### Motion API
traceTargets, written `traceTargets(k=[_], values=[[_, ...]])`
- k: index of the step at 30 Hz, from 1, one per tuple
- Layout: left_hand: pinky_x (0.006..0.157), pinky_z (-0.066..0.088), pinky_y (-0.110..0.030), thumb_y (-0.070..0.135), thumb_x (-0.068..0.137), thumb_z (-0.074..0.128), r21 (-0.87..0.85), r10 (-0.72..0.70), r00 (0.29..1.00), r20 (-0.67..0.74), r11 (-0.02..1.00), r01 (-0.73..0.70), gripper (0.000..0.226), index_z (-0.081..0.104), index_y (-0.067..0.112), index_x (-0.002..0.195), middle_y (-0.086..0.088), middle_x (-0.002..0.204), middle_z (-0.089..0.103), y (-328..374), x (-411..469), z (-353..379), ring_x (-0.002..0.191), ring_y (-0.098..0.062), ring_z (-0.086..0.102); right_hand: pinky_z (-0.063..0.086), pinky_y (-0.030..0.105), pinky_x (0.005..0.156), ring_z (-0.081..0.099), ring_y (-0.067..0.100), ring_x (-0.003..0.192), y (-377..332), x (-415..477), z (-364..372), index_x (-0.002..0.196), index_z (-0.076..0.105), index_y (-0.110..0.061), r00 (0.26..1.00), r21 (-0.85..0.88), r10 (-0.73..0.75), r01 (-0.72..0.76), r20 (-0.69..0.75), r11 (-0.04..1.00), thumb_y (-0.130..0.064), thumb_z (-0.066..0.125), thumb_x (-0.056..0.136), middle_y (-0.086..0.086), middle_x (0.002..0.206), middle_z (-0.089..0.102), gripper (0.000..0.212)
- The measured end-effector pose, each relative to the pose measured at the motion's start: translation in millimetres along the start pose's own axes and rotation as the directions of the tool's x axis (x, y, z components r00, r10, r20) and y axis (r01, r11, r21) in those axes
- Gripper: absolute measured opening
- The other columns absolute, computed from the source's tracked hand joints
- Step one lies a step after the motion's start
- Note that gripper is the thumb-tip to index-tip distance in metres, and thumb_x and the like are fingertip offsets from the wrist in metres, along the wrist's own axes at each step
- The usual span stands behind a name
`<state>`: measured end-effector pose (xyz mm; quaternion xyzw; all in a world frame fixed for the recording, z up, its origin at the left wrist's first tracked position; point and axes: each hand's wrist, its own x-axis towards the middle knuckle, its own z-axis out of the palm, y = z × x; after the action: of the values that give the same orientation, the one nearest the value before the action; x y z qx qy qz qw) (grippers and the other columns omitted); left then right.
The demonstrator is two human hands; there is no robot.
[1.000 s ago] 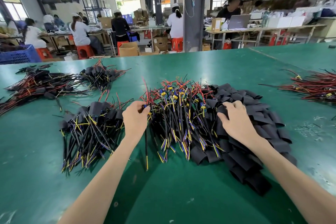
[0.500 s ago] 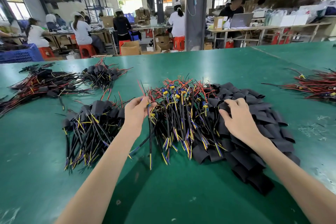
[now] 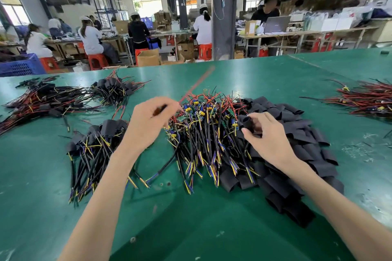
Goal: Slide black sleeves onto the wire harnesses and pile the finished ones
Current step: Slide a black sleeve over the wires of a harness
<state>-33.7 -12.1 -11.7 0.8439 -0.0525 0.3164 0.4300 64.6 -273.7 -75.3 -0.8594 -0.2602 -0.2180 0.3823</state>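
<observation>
Partly the left hand is lost to motion blur: its fingers curl round one harness, of which only a dark, reddish stub shows in the fist, with a smeared red streak running up and away across the table. Which of the black cables trailing below the wrist belongs to it cannot be told. The right hand is sharper. Its thumb and fingertips pinch a black sleeve, a short, dull, flattened tube lifted just clear of the sleeve heap, which spreads beneath the right forearm and hides under it in part.

Between the two hands lie the loose harnesses: black cables fanned toward the viewer with yellow, blue and purple tips, and red leads, small green boards and blue-and-yellow connectors bunched at the far end. Just beyond the left forearm sits the finished pile, its far ends capped in black sleeves. More sleeved bundles lie further off at the left, cut by the edge. At the far right a red-wired bundle is also cropped. The workers at benches behind are blurred.
</observation>
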Motion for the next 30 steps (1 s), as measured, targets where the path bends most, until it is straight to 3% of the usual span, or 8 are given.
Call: traceTargets(k=[3, 6, 8, 13, 20, 26, 30], values=[[0.063, 0.042, -0.025, 0.018, 0.09, 0.063, 0.24, -0.017, 0.984, 0.179, 0.97, -0.027, 0.014, 0.069, 0.021, 0.077, 0.013, 0.068, 0.062, -4, -7, 10, 0.054, 0.005, 0.051, 0.046, 0.03, 0.082, 0.056, 0.019, 0.083, -5, -2, -1, 0.108, 0.062, -0.01, 0.996, -0.006, -0.089, 0.089, -0.008, 0.996, -0.009, 0.07, 0.079, 0.002, 0.094, 0.055, 0.03], [0.066, 0.043, -0.03, 0.02, 0.09, 0.063, 0.27, -0.034, 0.966, 0.256, 0.962, -0.038, 0.012, 0.069, 0.019, 0.08, 0.004, 0.072, 0.063, -6, -12, 19, 0.056, 0.001, 0.05, 0.045, 0.032, 0.084, 0.054, 0.019, 0.084, -7, -3, -1, 0.107, 0.064, -0.008, 0.989, -0.002, -0.147, 0.147, 0.003, 0.989, -0.004, 0.072, 0.077, 0.004, 0.095, 0.057, 0.031], [0.068, 0.045, -0.031, 0.021, 0.091, 0.062, 0.244, -0.05, 0.96, 0.274, 0.97, -0.019, 0.013, 0.07, 0.017, 0.082, 0.004, 0.073, 0.064, -7, -13, 21, 0.057, -0.003, 0.049, 0.045, 0.033, 0.088, 0.053, 0.017, 0.087, -7, -3, 0, 0.107, 0.065, -0.008, 0.988, 0.016, -0.154, 0.154, 0.006, 0.988, -0.003, 0.072, 0.077, 0.003, 0.099, 0.058, 0.031], [0.057, 0.043, -0.018, 0.015, 0.092, 0.059, 0.038, -0.066, 0.943, 0.325, 0.998, 0.057, 0.017, 0.069, 0.018, 0.079, 0.009, 0.067, 0.062, -5, -16, 23, 0.053, -0.007, 0.048, 0.047, 0.039, 0.089, 0.057, 0.019, 0.088, -5, -3, 0, 0.11, 0.065, -0.008, 0.993, 0.053, -0.122, 0.122, -0.001, 0.991, -0.004, 0.072, 0.079, 0.004, 0.102, 0.059, 0.033], [0.059, 0.042, -0.023, 0.027, 0.088, 0.056, -0.115, -0.071, 0.891, 0.448, 0.984, 0.136, 0.02, 0.07, 0.016, 0.078, 0.001, 0.071, 0.061, -10, -16, 21, 0.056, -0.016, 0.048, 0.047, 0.039, 0.093, 0.06, 0.017, 0.092, -5, -2, -1, 0.112, 0.066, -0.009, 0.996, 0.147, -0.088, 0.088, -0.006, 0.985, -0.004, 0.072, 0.079, 0.003, 0.105, 0.06, 0.034], [0.057, 0.041, -0.019, 0.015, 0.095, 0.056, -0.099, -0.11, 0.866, 0.488, 0.979, 0.18, 0.022, 0.07, 0.016, 0.077, 0.005, 0.069, 0.06, -10, -17, 22, 0.055, -0.015, 0.047, 0.047, 0.035, 0.095, 0.06, 0.016, 0.095, -8, -2, -3, 0.113, 0.066, -0.012, 0.997, 0.207, -0.08, 0.08, -0.005, 0.975, -0.007, 0.072, 0.081, -0.002, 0.106, 0.061, 0.033], [0.058, 0.041, -0.021, 0.015, 0.095, 0.056, -0.058, -0.14, 0.856, 0.498, 0.979, 0.194, 0.021, 0.069, 0.014, 0.078, -0.007, 0.073, 0.059, -9, -17, 21, 0.055, -0.017, 0.047, 0.045, 0.024, 0.093, 0.06, 0.014, 0.094, -10, -1, -5, 0.111, 0.065, -0.013, 0.997, 0.233, -0.082, 0.083, -0.016, 0.969, -0.007, 0.072, 0.08, -0.002, 0.106, 0.061, 0.032]])
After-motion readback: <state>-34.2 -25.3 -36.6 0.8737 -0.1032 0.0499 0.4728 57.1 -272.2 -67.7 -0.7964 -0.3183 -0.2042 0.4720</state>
